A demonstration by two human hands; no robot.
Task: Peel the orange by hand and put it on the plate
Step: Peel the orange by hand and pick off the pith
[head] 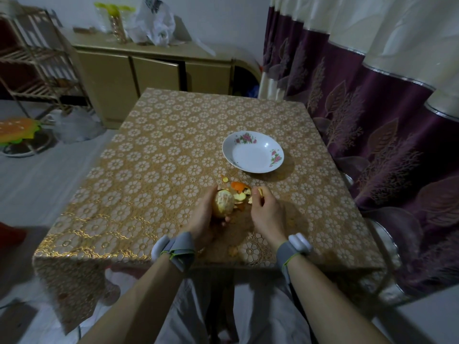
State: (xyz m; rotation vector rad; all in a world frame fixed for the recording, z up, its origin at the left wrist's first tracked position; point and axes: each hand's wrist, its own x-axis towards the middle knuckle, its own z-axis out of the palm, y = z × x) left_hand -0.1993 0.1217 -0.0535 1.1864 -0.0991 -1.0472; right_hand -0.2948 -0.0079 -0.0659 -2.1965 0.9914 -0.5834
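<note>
My left hand point(204, 217) grips the orange point(224, 203) just above the table; most of the side facing me is pale and bare of rind. My right hand point(265, 211) is beside it to the right, pinching a small piece of peel point(260, 191) between thumb and fingers. Several torn peel pieces point(239, 188) lie on the cloth just beyond both hands. The white plate point(252, 152) with pink flowers on its rim stands further back and to the right, with nothing in it.
The table point(154, 155) wears a gold floral cloth. A purple and cream curtain point(372, 115) hangs close along its right side. A beige cabinet point(154, 70) stands behind, and a wooden rack point(32, 58) at the far left. One peel scrap point(233, 251) lies near the front edge.
</note>
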